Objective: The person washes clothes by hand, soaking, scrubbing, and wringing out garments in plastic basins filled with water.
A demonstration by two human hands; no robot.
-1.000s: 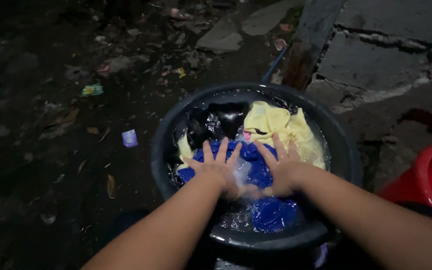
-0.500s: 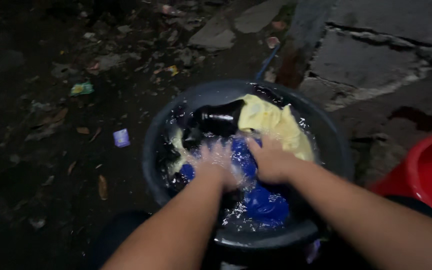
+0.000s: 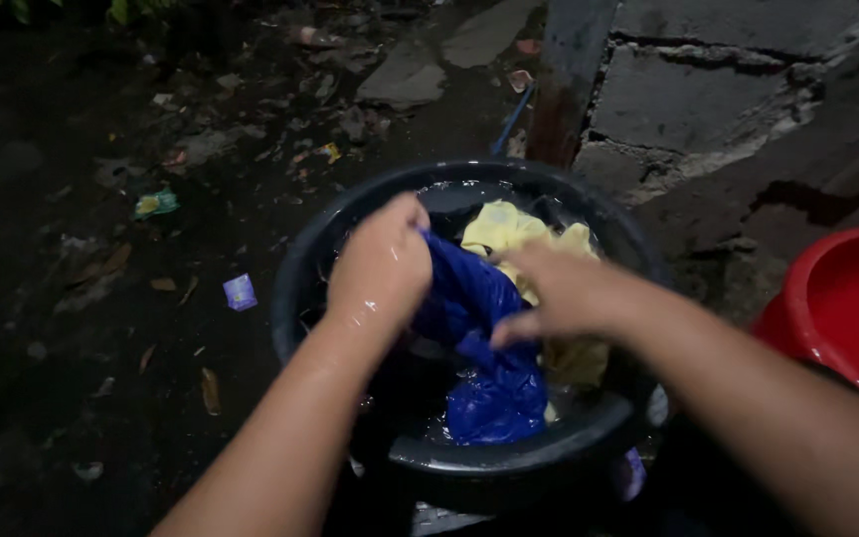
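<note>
- A second ago both hands lay flat, fingers spread, pressing the blue cloth (image 3: pixel 484 348) down under the water; now the cloth has been lifted partly clear of it.
- The left hand (image 3: pixel 380 267) has risen to a fist above the black basin (image 3: pixel 509 462) and is clenched on the upper end of the blue cloth, which comes out on the thumb side.
- The right hand (image 3: pixel 554 290) reaches across from the other side, its fingers (image 3: pixel 511 330) closed on the cloth's middle fold.
- From the two grips the cloth hangs down, its lower bunch resting in the water near the basin's near rim.
- I judge the work has passed from soaking to scrubbing or wringing.
- The yellow garment (image 3: pixel 509 229) lies behind the right hand in the basin; a red tub (image 3: pixel 847 308) stands to the right.
</note>
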